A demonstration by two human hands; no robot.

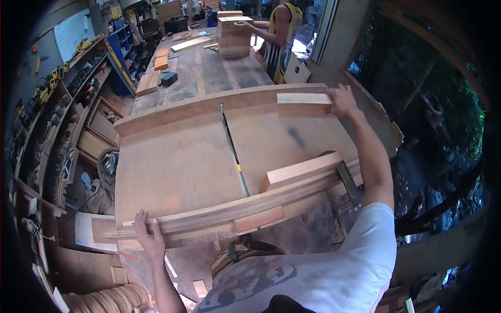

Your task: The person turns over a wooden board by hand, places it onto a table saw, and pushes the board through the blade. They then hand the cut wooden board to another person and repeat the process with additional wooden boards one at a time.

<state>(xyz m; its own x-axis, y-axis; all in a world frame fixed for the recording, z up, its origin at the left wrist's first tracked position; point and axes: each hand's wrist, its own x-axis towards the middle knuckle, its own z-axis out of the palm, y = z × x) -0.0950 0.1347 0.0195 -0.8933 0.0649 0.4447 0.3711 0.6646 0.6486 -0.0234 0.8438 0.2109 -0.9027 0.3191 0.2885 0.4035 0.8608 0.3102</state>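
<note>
At the far right corner of a plywood crosscut sled (172,161), my right hand (343,100) is closed around the end of a wooden block (303,106). The block lies against the sled's back fence (209,107). My left hand (150,233) rests at the left end of the long front rail (203,214), its thumb and fingers apart. Between the hands, a dark slot (229,138) with a yellow mark runs from fence to rail. A second board (302,171) sits along the rail on the right, beside a metal clamp (346,180).
Beyond the fence, a long workbench (209,70) bears loose wood pieces, a small dark box (168,79) and a stack of boards (234,39). Another person (282,31) touches that stack. Tool shelves (65,115) line the left; wooden discs (107,302) lie below.
</note>
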